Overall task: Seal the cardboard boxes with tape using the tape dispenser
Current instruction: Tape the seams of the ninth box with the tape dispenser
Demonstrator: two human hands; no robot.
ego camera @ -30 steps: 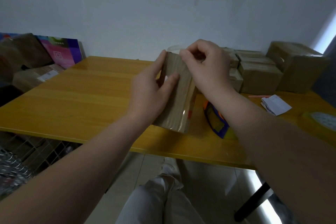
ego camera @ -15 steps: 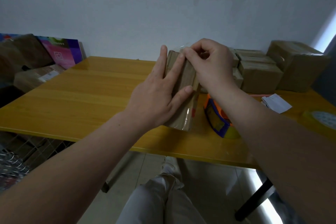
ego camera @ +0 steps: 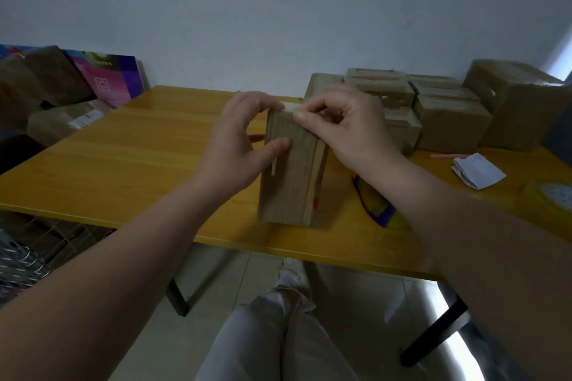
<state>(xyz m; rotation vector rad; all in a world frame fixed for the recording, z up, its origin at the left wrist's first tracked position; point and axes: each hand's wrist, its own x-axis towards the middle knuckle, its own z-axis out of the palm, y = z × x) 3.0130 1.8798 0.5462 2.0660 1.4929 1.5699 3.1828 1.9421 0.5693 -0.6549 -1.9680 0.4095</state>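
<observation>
A small cardboard box (ego camera: 292, 182) stands on end near the front edge of the yellow table (ego camera: 130, 164). My left hand (ego camera: 238, 145) grips its left side, thumb on the front face and fingers at the top edge. My right hand (ego camera: 346, 126) pinches the top right corner, where a pale strip of tape (ego camera: 291, 108) shows. The blue and orange tape dispenser (ego camera: 376, 210) lies on the table just right of the box, partly hidden by my right forearm.
Several sealed cardboard boxes (ego camera: 448, 114) are stacked at the back right. A folded white paper (ego camera: 478, 170) and a tape roll (ego camera: 554, 198) lie at the right. Boxes and a colourful bag (ego camera: 108, 80) sit off the table's left end. My legs are under the table.
The box has been turned more upright. My left hand shifted from lying flat on its front face to gripping its left side; my right hand stays pinching at the top.
</observation>
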